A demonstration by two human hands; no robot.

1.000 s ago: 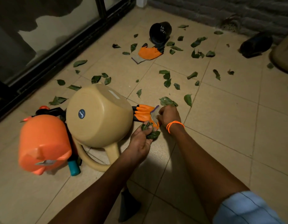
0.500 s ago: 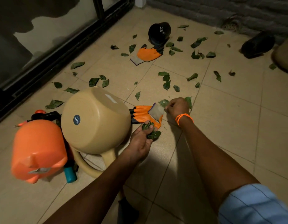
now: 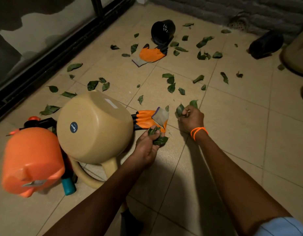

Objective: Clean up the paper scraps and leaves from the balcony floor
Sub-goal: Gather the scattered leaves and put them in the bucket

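Observation:
Several green leaves lie scattered over the beige tiled balcony floor. My left hand grips a small bunch of leaves low over the floor, just in front of an orange glove. My right hand, with an orange band on its wrist, is curled round a leaf it pinches at floor level; another leaf shows right behind its knuckles. I see no paper scraps.
A tan watering can lies on its side at left, next to an orange sprayer bottle. A second orange glove and a tipped black pot lie farther off. A dark object and a tan bin stand at right. A sliding door track runs along the left.
My right hand moved right, away from the orange glove, and closed on a leaf by the tile joint. My left hand kept its bunch of leaves and barely moved.

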